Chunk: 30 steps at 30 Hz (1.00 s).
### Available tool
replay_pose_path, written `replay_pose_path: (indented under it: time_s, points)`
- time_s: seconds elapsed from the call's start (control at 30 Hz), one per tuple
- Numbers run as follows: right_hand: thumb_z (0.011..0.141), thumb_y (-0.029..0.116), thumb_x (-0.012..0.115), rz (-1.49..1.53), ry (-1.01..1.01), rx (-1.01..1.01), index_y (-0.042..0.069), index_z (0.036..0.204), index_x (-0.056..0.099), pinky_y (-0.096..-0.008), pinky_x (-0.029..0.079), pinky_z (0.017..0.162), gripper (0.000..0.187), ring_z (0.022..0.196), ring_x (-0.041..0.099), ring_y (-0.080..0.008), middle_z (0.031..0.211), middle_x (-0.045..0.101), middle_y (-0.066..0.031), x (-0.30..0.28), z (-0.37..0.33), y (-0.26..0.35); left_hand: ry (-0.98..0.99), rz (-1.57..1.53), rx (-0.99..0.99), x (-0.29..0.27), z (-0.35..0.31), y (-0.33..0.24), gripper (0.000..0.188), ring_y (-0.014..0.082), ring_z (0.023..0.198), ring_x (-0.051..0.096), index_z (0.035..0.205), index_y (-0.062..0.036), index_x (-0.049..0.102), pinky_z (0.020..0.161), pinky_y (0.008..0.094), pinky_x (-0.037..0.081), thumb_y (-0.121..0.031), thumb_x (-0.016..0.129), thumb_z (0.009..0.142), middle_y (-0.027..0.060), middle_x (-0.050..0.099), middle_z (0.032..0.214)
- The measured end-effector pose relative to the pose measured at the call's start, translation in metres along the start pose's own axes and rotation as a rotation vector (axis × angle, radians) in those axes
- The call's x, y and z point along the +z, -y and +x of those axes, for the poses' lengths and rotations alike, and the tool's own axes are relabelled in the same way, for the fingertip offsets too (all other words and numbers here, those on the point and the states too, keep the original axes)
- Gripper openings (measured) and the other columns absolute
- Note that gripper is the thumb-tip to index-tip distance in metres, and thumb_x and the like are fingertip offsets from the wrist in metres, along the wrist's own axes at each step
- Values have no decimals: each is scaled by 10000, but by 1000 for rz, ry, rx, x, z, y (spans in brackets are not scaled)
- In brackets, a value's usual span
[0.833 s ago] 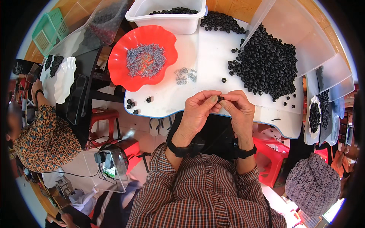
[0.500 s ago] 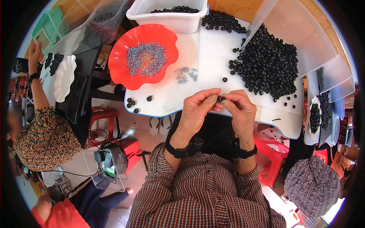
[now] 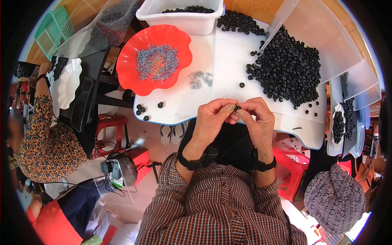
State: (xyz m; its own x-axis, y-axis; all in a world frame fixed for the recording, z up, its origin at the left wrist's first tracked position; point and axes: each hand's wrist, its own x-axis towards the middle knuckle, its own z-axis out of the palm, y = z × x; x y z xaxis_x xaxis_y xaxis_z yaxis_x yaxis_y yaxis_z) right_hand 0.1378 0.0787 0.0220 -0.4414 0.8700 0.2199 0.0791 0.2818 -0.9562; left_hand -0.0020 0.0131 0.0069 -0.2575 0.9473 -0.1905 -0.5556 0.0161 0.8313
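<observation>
At the near edge of the white table (image 3: 183, 98), my left hand (image 3: 210, 122) and my right hand (image 3: 258, 121) meet at the fingertips. Both pinch a small black round part (image 3: 237, 108), mostly covered by thumbs and fingers. One loose black part with a centre hole (image 3: 241, 85) lies just beyond them. To the right spreads a large heap of the same black parts (image 3: 286, 69). A red wavy-edged bowl (image 3: 126, 69), left of my hands, holds many tiny greyish, see-through pieces (image 3: 157, 61); a small patch of similar pieces (image 3: 200, 79) lies beside it.
A white tub (image 3: 179, 22) with black parts stands at the back, beside another black pile (image 3: 239, 22). A clear bin (image 3: 330, 41) lies tipped behind the heap. Several loose parts (image 3: 141, 109) sit near the left front edge. Other people work at both sides; a red stool (image 3: 292, 167) stands at right.
My hands stay together, with slight shifts of the fingers around the black part. At the left, another person's arm has lowered toward the black parts on their table.
</observation>
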Motion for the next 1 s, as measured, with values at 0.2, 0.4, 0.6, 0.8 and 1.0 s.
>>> replay_pose_path:
  time_s: [0.2,0.4,0.6,0.8,1.0]
  points:
    - [817,-43,682,-132,30,-24,-4,931,663,-244,516,638,122,736,612,-116,891,589,-51,-1,0,15,-59,114,55,6,-5,-2,201,125,725,665,1080,56,662,672,240,569,-80,591,949,93,698,860]
    - [792,-48,683,-227,19,-81,-7,920,652,-260,526,628,138,728,627,-155,888,588,-79,1,-1,19,-107,140,62,11,-7,-7,226,132,739,674,1083,78,650,692,245,574,-92,618,937,106,703,888]
    - [780,-51,684,-300,-31,-138,-10,902,632,-271,516,584,138,669,620,-174,873,583,-97,7,-4,17,-63,176,107,10,-6,-1,227,153,762,680,1080,68,650,713,260,577,-99,639,927,119,702,902]
    - [822,-46,666,-188,18,-47,-12,937,633,-260,522,596,124,681,629,-144,906,587,-87,6,-5,19,-26,19,-2,4,-2,0,246,142,772,671,1100,76,637,709,259,587,-89,650,917,120,694,919]
    - [867,-44,635,193,-38,45,-17,978,646,-241,522,708,115,787,633,-115,966,592,-66,5,-8,19,127,-283,-9,-6,2,4,266,175,789,671,1153,62,622,711,291,577,-128,552,980,139,688,959]
